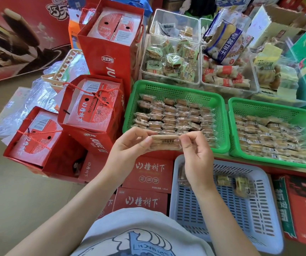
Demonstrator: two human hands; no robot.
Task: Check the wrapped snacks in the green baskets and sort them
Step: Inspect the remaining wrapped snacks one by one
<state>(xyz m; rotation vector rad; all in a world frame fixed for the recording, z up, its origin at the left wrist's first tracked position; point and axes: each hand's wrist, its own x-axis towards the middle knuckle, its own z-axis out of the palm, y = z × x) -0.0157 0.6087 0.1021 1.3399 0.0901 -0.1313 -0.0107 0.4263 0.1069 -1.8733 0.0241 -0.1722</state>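
Your left hand [128,143] and right hand [194,148] each pinch one end of a wrapped snack [164,142], held over the near rim of the left green basket [130,108]. Turn it slowly and read the printed label before dropping it. Two green baskets are in view, the right one [230,126] full, plus one blue basket [174,182] holding about three packets.

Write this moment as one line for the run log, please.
phase: checking | left hand and right hand: both pinch one wrapped snack | over: left green basket | blue basket: few snacks
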